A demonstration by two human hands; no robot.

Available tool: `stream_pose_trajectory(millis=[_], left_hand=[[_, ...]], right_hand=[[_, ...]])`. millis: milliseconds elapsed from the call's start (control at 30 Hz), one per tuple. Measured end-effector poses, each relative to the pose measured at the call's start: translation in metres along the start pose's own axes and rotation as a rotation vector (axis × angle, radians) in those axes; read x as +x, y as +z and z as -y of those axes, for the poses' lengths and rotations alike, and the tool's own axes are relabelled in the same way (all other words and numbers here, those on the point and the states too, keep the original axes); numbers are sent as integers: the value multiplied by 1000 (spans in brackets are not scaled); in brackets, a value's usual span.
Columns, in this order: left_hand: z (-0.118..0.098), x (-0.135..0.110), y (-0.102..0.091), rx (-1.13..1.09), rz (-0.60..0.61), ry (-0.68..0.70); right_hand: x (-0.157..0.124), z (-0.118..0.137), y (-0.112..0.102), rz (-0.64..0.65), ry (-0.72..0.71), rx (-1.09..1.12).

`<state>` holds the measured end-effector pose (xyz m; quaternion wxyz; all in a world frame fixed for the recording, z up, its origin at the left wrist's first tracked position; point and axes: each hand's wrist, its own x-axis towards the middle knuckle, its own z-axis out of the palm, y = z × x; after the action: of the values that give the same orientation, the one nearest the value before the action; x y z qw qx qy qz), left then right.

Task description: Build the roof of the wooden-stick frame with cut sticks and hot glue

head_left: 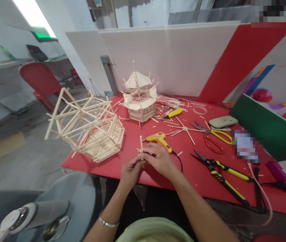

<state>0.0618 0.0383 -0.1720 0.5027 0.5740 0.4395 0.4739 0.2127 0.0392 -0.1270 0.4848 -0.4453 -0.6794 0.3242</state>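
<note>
Close together at the table's near edge, my left hand and my right hand both pinch a thin wooden stick, which stands roughly upright between the fingers. Smaller stick ends show beside it, but the fingers hide how they join. Just behind my right hand lies a yellow hot glue gun. To the left, an open stick frame leans on the table edge. Farther back stands a small pagoda model of wooden sticks. A star of joined sticks lies right of the glue gun.
On the red table lie a yellow utility knife, pliers, long-handled shears, a beige case and scattered stick bits. A white bottle lies on a grey stool at lower left. A white board borders the back.
</note>
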Motion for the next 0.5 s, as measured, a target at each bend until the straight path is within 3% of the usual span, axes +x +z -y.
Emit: stream_pose_trajectory(millis=[267,500], left_hand=[[11,-4,-3,44,25,60],[4,-5,-2,38,19,90]], right_hand=[[-1,2,1,5,13,-87],[-3,5,2,9,54,-95]])
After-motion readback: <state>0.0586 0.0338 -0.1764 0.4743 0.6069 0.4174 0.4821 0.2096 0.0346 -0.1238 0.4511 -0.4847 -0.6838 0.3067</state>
